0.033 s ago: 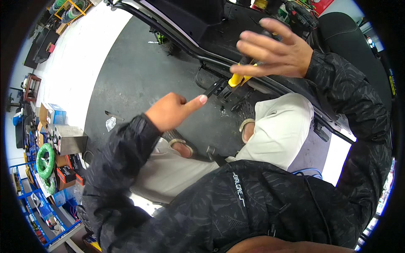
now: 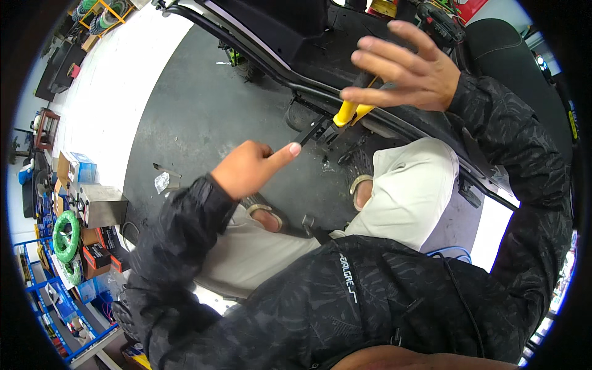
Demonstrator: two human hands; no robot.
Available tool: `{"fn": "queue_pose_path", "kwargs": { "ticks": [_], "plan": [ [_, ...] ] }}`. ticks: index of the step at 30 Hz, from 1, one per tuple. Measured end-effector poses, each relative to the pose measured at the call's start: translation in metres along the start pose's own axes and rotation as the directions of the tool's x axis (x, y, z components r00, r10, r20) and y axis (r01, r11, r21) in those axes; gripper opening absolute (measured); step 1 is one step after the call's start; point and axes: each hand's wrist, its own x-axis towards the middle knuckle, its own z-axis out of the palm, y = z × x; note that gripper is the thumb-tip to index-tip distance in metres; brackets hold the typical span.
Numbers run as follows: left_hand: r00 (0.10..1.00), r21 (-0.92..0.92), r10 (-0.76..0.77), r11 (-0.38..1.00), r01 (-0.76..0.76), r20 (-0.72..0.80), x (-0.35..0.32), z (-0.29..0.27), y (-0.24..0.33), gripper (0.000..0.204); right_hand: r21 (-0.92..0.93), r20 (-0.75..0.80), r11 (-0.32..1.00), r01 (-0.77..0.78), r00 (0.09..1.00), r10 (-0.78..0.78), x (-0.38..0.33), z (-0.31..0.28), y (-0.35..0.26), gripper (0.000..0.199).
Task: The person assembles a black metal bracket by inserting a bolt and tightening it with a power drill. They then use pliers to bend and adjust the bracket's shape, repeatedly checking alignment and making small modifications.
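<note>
Yellow-handled tool point(image 2: 346, 115) lies right of the half-curled left hand point(image 2: 245, 170) (hold indeterminable), partly behind the splayed, ungripping right hand point(image 2: 414, 77).

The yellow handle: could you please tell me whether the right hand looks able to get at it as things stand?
Probably yes: the right hand is open and partly overlaps the yellow handle in the view, with nothing visible between them; whether they touch cannot be told.
</note>
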Motion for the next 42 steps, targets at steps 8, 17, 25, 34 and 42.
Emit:
{"fn": "queue_pose_path", "kwargs": {
  "ticks": [8,17,25,34,42],
  "plan": [
    [0.995,-0.346,0.039,0.936,-0.069,-0.093,-0.035,0.003,-0.001,0.076,0.069,-0.128,0.995,-0.077,0.988,0.086,0.0,-0.011,0.055,0.072],
    [0.908,-0.097,0.136,0.977,-0.188,-0.396,-0.025,-0.005,-0.024,0.081,0.461,0.371,0.791,-0.402,0.897,0.24,0.009,0.004,0.014,0.085],
    [0.989,-0.797,-0.015,0.594,-0.107,-0.145,-0.031,-0.028,-0.045,0.073,0.548,0.825,-0.68,-0.487,0.448,0.345,0.005,0.006,-0.1,0.031],
    [0.967,-0.959,0.22,0.274,0.068,0.131,-0.022,-0.024,-0.029,0.086,0.609,0.685,-0.784,0.12,0.42,0.595,0.04,-0.018,-0.117,0.077],
    [0.928,-0.981,0.323,0.014,0.192,0.186,-0.009,-0.008,-0.006,0.092,0.477,0.745,-0.875,0.083,0.49,0.453,0.06,0.0,-0.111,0.045]
  ]
}}
